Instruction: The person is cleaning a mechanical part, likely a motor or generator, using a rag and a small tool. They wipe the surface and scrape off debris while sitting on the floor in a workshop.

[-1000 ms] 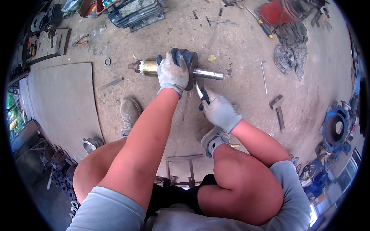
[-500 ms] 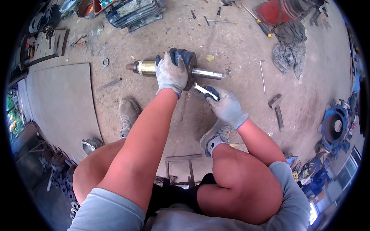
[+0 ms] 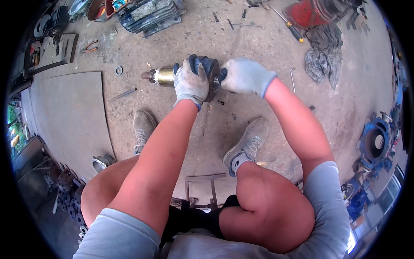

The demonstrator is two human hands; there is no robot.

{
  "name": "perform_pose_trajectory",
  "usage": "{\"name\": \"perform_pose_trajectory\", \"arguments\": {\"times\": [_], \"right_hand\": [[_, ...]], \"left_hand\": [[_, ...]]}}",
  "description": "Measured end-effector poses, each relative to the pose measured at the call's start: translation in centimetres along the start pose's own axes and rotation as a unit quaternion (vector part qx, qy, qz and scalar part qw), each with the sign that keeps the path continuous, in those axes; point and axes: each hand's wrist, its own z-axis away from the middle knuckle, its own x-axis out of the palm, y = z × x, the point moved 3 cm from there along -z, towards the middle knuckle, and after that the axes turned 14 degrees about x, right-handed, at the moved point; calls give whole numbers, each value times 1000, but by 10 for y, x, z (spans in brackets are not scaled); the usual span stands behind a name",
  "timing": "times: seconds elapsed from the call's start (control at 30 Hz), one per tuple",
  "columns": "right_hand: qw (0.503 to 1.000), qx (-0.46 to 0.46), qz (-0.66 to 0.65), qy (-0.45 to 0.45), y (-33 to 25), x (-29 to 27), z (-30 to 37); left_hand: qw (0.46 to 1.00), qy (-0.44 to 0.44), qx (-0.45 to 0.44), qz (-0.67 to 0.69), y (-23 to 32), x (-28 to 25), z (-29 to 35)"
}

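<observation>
In front of my feet a metal rotor [image 3: 164, 76] lies sideways on the floor, with a brass-coloured cylinder, a dark thick disc [image 3: 214, 80] and a shaft. My gloved left hand [image 3: 192, 82] is wrapped over the rotor beside the disc, its fingers pointing away from me. Close against the disc's right face, my gloved right hand [image 3: 246, 75] is closed, fingers curled toward the left. It covers the shaft's right end. What lies inside its grip is hidden, and the pale tool seen earlier does not show.
A ribbed metal housing [image 3: 148, 17] sits at the far left. Far right are a red machine part [image 3: 306, 14], a screwdriver [image 3: 293, 30] and a dark rag [image 3: 323, 54]. A washer [image 3: 118, 70] and pliers [image 3: 89, 46] lie left. My right arm hides most of the hammer.
My right hand, which held a pale slim tool nearer me, has moved away from me and up to the shaft beside the disc. The left hand keeps its hold.
</observation>
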Motion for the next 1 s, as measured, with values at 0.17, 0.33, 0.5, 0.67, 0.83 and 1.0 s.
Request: {"name": "perform_pose_trajectory", "arguments": {"times": [0.17, 0.33, 0.5, 0.67, 0.83, 1.0], "right_hand": [[988, -87, 118, -49, -8, -15, -38], [991, 29, 0, 132, -30, 12, 16], [971, 62, -111, 202, -26, 86, 92], [693, 202, -659, -213, 12, 147, 80], [762, 177, -592, -194, 51, 166, 56], [933, 193, -303, -2, 62, 143, 55]], "left_hand": [[1000, 1, -11, 19, 3, -1, -2], [999, -3, -41, 23, -1, -6, 3], [999, -12, -34, 23, 0, -3, 0], [999, -10, -25, 33, 5, -3, 0], [1000, -6, -21, 21, 3, -1, 0], [999, -4, -22, 28, 1, -2, 0]]}}
